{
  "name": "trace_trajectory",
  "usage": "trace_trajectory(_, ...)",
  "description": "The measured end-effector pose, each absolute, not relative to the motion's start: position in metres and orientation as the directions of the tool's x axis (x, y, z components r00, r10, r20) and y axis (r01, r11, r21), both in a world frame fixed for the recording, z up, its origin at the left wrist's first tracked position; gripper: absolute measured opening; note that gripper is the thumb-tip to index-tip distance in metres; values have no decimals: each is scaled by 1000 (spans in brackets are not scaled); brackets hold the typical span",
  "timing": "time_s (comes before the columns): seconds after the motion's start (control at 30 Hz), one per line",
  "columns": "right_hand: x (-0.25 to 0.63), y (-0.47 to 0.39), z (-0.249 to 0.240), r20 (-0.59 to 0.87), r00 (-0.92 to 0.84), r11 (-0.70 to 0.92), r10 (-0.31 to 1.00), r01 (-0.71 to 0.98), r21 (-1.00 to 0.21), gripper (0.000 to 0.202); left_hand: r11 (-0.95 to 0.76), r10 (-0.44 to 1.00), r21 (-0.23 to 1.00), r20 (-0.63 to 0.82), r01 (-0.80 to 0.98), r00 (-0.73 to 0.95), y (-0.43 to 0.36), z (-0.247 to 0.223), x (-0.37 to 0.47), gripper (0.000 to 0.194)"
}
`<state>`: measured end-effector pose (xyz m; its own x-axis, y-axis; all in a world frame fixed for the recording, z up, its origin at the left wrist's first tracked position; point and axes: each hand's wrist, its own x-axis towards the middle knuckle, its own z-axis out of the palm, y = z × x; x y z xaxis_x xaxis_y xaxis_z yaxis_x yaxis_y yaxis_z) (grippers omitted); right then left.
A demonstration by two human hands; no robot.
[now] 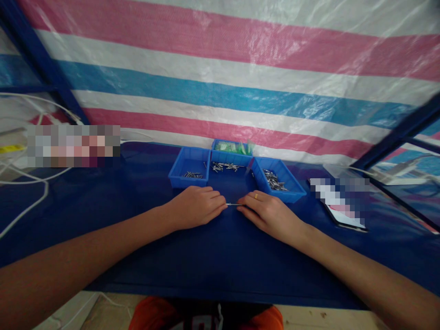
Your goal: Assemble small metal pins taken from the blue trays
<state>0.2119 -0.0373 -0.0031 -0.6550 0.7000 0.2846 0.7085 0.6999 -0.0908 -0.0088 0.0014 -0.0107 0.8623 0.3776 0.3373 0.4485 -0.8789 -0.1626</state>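
My left hand [199, 206] and my right hand [264, 211] face each other above the blue table. Between their fingertips runs a thin metal rod [233, 204], pinched at its left end by my left hand and at its right end by my right hand. Behind my left hand is a blue bin [173, 170] with a few small metal pieces inside. A second blue bin [292, 195] behind my right hand holds many metal pieces. Loose metal pins [227, 166] lie in a pile between the two bins.
A third blue bin [216, 151] with green and clear plastic packets stands at the back. A phone [343, 213] lies on the right. White cables [44, 192] cross the left side. Striped sheeting [220, 59] hangs behind the table [220, 261].
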Motion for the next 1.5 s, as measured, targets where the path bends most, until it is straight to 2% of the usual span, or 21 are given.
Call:
trace_trajectory(0.43,211,-37,0,227,-712,741,665,667,-78,30,-885,360,-150,380,441,852,0,-8,-9,31)
trace_trajectory(0.63,210,-39,2,216,-763,791,610,603,-104,31,-915,192,-218,506,340,841,-4,-4,-10,27)
trace_trajectory(0.83,209,-40,3,208,-781,808,589,575,-127,31,-934,81,-272,464,229,882,-4,-2,-13,24)
trace_trajectory(1.0,208,-41,3,197,-815,836,544,545,-54,31,-950,24,-271,433,156,901,-6,1,-13,22)
trace_trajectory(1.27,208,-41,5,188,-810,830,556,553,-74,28,-967,1,-226,447,114,894,-10,-1,-11,18)
trace_trajectory(1.5,209,-41,5,168,-801,818,575,564,-110,27,-929,134,-270,397,255,908,-8,-5,-10,23)
